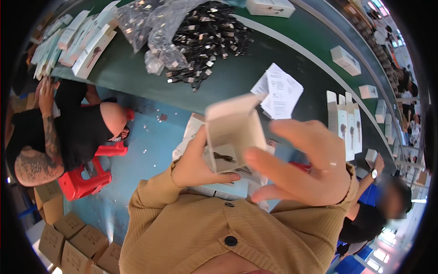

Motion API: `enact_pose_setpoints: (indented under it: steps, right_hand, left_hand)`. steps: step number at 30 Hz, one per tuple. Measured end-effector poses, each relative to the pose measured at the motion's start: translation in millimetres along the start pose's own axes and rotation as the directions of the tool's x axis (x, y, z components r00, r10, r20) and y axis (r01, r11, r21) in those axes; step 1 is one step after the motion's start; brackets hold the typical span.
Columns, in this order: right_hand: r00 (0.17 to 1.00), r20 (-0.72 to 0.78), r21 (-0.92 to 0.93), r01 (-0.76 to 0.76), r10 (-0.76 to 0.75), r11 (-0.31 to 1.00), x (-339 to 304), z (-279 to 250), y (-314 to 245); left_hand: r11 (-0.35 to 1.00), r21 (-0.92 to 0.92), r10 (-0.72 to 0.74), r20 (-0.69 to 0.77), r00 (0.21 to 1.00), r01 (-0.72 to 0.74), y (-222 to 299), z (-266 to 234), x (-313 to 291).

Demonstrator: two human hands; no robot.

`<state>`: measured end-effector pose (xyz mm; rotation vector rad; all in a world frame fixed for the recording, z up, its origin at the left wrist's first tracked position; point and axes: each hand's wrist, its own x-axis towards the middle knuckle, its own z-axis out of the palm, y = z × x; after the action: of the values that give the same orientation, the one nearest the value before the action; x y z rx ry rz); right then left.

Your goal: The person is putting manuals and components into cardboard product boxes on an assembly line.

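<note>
My left hand (195, 163) is closed around an upright white cardboard box (218, 130), held before my chest with its top open toward me. One flap stands up at its far rim. Down inside the box a short piece of black cable (223, 157) shows; what else lies in there I cannot make out. Close to the box's right side is my right hand (315, 171), slightly blurred. Its fingers are stretched and apart, with nothing seen between them, and one fingertip overlaps the box's right rim; whether it touches I cannot tell.
On the green table (228, 82) lie a heap of black cables (210, 34), clear plastic bags (157, 27) and printed sheets (283, 91). White boxes (344, 123) stand at right, more (93, 52) at far left. Co-workers sit either side; a red stool (86, 180) and brown cartons (75, 242) are left.
</note>
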<state>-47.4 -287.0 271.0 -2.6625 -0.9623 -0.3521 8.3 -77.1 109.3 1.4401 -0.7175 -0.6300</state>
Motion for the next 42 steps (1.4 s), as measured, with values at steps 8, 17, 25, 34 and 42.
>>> enact_pose_setpoints:
  steps: [8,17,25,34,42]
  right_hand:
    - [0.766,-0.191,0.289,-0.554,0.614,0.781,-66.7,104.2,-44.4]
    - [0.338,-0.484,-0.153,-0.941,0.807,0.302,-203.6,78.4,40.3]
    - [0.427,-0.564,-0.462,-0.873,0.707,0.158,-198.7,70.2,50.8]
    - [0.639,0.148,-0.063,-0.755,0.755,0.652,-136.9,208.5,-10.9]
    - [0.751,0.161,-0.231,-0.603,0.641,0.764,-133.5,200.4,-17.3]
  left_hand:
    - [0.796,-0.588,-0.09,0.118,0.989,0.143,5.5,46.1,16.3]
    - [0.976,0.182,-0.15,0.138,0.979,0.124,1.5,-8.5,-5.4]
    - [0.855,0.515,-0.197,0.217,0.956,0.06,-6.6,-22.6,-31.4]
    - [0.901,0.432,-0.125,0.157,0.98,0.046,-0.8,-17.1,-33.0]
    - [0.92,0.39,-0.088,0.158,0.983,0.02,-1.0,-11.2,-38.9]
